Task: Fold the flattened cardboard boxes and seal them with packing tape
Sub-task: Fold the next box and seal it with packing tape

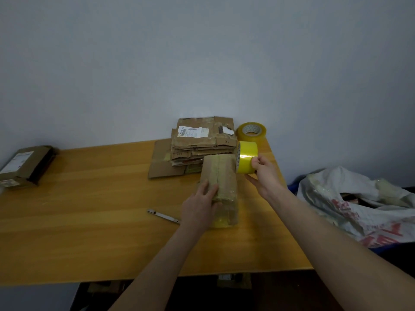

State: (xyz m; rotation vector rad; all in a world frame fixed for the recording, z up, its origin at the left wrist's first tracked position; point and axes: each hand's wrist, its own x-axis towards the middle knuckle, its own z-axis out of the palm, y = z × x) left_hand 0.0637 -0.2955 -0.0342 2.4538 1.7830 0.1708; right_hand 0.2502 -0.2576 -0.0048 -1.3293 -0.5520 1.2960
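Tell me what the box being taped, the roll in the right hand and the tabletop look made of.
Box: brown cardboard, matte, with glossy clear film where taped.
Roll: yellow tape, probably plastic film, shiny with a bright highlight.
Tabletop: wood or wood-look laminate, smooth, with visible grain; unclear which.

The worktop [89, 209] is honey-orange wood with fine grain. The folded box [224, 171] is dull brown with a glossy yellowish sheen. The tape roll [247, 157] is bright yellow, the spare roll [247, 138] paler. The flattened boxes [202, 144] are brown with white barcoded labels; the sack [350, 198] white, printed red.
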